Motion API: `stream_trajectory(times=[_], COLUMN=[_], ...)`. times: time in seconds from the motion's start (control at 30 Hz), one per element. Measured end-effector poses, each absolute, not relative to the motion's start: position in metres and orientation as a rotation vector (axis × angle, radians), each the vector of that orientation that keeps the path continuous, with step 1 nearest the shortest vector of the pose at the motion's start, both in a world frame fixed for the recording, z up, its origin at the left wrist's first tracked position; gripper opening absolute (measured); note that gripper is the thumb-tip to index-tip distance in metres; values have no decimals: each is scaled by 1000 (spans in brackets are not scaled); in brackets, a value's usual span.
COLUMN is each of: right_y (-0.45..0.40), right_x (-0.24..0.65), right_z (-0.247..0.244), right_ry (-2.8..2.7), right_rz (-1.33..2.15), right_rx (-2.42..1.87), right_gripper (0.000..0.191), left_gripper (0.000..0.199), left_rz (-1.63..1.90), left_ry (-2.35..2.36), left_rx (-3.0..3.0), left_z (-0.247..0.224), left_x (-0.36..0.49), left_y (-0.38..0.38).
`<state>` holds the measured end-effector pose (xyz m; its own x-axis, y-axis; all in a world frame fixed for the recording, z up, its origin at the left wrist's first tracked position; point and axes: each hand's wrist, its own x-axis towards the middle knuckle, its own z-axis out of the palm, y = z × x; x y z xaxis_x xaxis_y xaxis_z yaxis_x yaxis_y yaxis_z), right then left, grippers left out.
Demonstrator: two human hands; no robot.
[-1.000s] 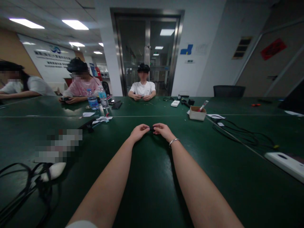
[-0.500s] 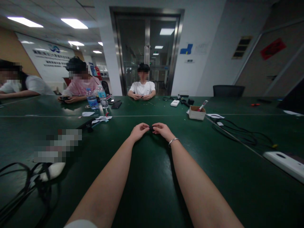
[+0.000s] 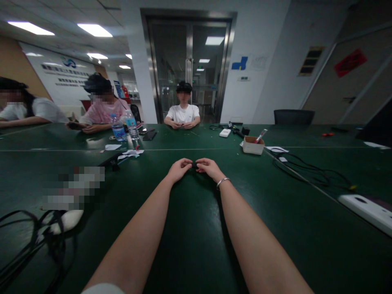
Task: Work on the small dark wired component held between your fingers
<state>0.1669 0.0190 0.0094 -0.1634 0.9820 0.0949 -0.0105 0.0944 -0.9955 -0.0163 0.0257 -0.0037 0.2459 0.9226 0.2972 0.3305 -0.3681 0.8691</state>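
Note:
Both arms reach forward over the dark green table (image 3: 196,228). Between my fingertips is a small black object (image 3: 194,165), too small and dark to name. My left hand (image 3: 180,170) closes on its left end, thumb and fingers pinched. From the other side my right hand (image 3: 209,168) pinches its right end, with a silver bracelet (image 3: 223,183) round that wrist. The fingers cover most of the object, and it is close to the tabletop; I cannot tell if it touches.
A small box (image 3: 253,145) with a pen-like item stands right of my hands. Black cables (image 3: 306,169) and a white power strip (image 3: 367,212) lie farther right. Left are water bottles (image 3: 131,125), paper scraps (image 3: 131,154) and tangled cables (image 3: 36,228). A person (image 3: 183,114) sits opposite; others sit left.
My hands and the black object stay nearly in place. At the left, the hands of the person in pink have shifted a little to the left. The whole view has moved very slightly.

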Motion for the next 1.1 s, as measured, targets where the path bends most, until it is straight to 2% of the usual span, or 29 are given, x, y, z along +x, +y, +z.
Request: stream_trajectory(times=[0.87, 1.1], right_y=[19, 19], right_x=[166, 166], right_z=[9, 9], right_ry=[-1378, -1380], right_rz=[1244, 1240], right_rx=[-1057, -1055], right_gripper=[14, 14], left_gripper=[39, 37], left_rz=[1181, 1079], left_ry=[1153, 1176], left_rx=[1778, 1740], left_z=[-3, -6], left_x=[-17, -16], left_y=[26, 30])
